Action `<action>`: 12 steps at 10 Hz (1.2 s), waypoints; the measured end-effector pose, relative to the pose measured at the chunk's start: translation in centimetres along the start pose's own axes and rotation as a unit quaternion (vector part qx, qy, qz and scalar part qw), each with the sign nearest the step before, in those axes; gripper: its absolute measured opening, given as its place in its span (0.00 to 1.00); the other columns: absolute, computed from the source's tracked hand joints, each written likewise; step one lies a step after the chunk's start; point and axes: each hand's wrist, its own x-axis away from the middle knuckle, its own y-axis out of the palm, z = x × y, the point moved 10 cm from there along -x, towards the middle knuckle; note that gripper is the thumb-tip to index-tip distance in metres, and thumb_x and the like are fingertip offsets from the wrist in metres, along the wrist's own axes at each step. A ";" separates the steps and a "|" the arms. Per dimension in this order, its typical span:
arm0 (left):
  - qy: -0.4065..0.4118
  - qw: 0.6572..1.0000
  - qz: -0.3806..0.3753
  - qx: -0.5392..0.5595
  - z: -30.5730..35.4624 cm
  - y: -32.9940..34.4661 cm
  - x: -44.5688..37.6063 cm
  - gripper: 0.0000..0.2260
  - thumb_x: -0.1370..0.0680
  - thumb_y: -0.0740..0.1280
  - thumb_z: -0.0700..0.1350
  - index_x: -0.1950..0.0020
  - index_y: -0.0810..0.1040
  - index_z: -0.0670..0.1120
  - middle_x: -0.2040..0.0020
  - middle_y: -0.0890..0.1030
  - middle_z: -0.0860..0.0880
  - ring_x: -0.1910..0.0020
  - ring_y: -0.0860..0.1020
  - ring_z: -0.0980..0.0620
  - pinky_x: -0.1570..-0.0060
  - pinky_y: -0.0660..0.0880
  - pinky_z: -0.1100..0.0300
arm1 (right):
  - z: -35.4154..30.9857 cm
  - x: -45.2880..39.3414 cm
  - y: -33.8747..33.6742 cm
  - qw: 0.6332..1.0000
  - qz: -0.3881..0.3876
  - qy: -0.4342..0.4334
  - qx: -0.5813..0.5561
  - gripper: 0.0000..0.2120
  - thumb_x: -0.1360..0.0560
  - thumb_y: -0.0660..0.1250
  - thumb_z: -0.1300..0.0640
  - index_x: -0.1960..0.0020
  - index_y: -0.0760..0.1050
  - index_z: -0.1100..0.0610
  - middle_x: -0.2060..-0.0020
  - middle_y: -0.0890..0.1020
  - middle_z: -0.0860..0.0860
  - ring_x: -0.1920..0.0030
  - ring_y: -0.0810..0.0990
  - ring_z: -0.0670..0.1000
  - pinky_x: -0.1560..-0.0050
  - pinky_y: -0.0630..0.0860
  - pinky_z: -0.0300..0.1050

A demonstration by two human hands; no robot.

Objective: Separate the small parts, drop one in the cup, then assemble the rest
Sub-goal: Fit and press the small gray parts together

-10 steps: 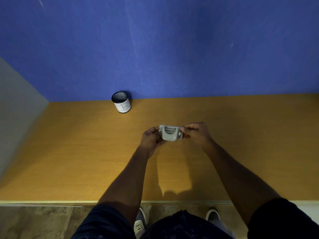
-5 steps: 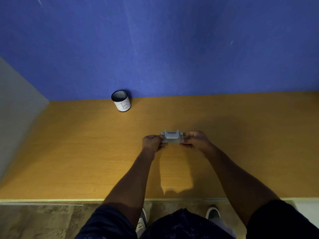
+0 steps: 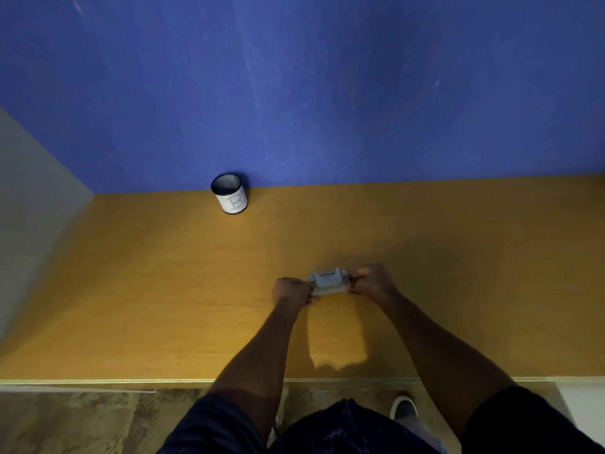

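A grey side panel (image 3: 29, 208) closes off the far left, meeting the blue back wall (image 3: 311, 93) in a corner. The orange wooden surface (image 3: 147, 290) runs wide from that corner to the right edge of view, with a pale strip along its near edge and bare board on every side of the hands.

Left of centre, hard against the back wall, stands the cup (image 3: 229, 193), a dark mesh cylinder, upright, wrapped in a white paper label with a hand-drawn "B". It sits well apart from the hands, with open board between.

Nearer the person, the left hand (image 3: 291, 291) has its grip pressed together on the left end of the grey part (image 3: 328, 283), fingers curled under. The part is a small blocky plastic piece with a rounded hump on top and small tabs at its ends; whether it touches the surface or hangs just above I cannot tell. The right hand (image 3: 373, 280) pinches its right end in the same way. Both forearms reach in from the near edge, throwing shadow on the board, and a lit patch lies between them.
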 end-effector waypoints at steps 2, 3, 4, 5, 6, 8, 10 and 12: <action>-0.011 1.000 -0.013 -0.017 -0.8 0.8 0.7 0.04 0.26 0.75 0.34 0.59 0.83 0.35 0.61 0.83 0.36 0.61 0.84 0.39 0.50 0.84 0.41 | 1.2 0.5 0.2 0.987 0.003 0.016 0.161 0.06 0.32 0.77 0.62 0.60 0.85 0.65 0.66 0.80 0.56 0.62 0.78 0.49 0.65 0.71 0.40; -0.025 0.999 -0.026 -0.033 -1.3 0.9 0.9 0.06 0.27 0.75 0.35 0.63 0.81 0.39 0.61 0.83 0.36 0.63 0.84 0.41 0.50 0.84 0.43 | 1.8 0.5 0.1 0.983 -0.012 0.023 0.180 0.07 0.30 0.73 0.63 0.57 0.84 0.68 0.65 0.80 0.57 0.61 0.78 0.50 0.61 0.73 0.41; -0.040 0.997 -0.058 -0.028 -1.7 1.0 0.5 0.03 0.23 0.71 0.35 0.57 0.82 0.38 0.64 0.83 0.37 0.73 0.82 0.48 0.64 0.83 0.55 | 3.0 1.0 0.2 0.990 -0.055 0.070 0.107 0.06 0.29 0.71 0.69 0.52 0.84 0.67 0.64 0.83 0.54 0.61 0.82 0.52 0.61 0.78 0.38; -0.026 0.996 -0.072 -0.039 -1.6 0.9 0.4 0.07 0.22 0.67 0.34 0.59 0.80 0.41 0.64 0.82 0.38 0.75 0.81 0.52 0.72 0.78 0.62 | 2.7 1.5 -0.1 0.996 -0.056 0.055 0.049 0.08 0.33 0.72 0.76 0.63 0.83 0.65 0.79 0.80 0.47 0.74 0.80 0.48 0.75 0.76 0.35; 0.012 0.994 -0.091 -0.061 -0.9 1.3 0.7 0.09 0.23 0.65 0.31 0.58 0.80 0.41 0.60 0.82 0.36 0.75 0.81 0.52 0.73 0.77 0.62 | 2.1 1.8 -0.5 0.997 -0.048 0.042 0.040 0.07 0.34 0.74 0.75 0.56 0.83 0.74 0.74 0.82 0.53 0.72 0.81 0.49 0.68 0.80 0.41; 0.046 0.993 -0.067 -0.086 -0.1 1.3 0.5 0.06 0.27 0.70 0.30 0.61 0.81 0.39 0.56 0.84 0.36 0.59 0.86 0.36 0.55 0.85 0.45 | 2.7 1.2 -0.2 0.988 -0.045 0.071 0.132 0.11 0.25 0.70 0.63 0.45 0.82 0.67 0.57 0.83 0.56 0.58 0.80 0.50 0.63 0.79 0.36; 0.028 0.993 -0.041 -0.110 -0.9 1.3 0.7 0.04 0.26 0.71 0.33 0.55 0.83 0.40 0.59 0.84 0.37 0.68 0.84 0.44 0.53 0.85 0.46 | 3.8 0.6 -0.1 0.987 -0.024 0.073 0.138 0.12 0.23 0.67 0.61 0.43 0.82 0.66 0.54 0.84 0.58 0.56 0.81 0.52 0.46 0.82 0.48; 0.056 0.983 -0.013 -0.172 -0.4 0.8 1.2 0.05 0.29 0.72 0.35 0.58 0.86 0.44 0.67 0.84 0.43 0.73 0.82 0.52 0.67 0.83 0.62 | 2.4 0.6 0.4 0.979 -0.015 0.016 0.200 0.10 0.27 0.71 0.61 0.49 0.85 0.65 0.53 0.87 0.62 0.53 0.85 0.56 0.50 0.81 0.48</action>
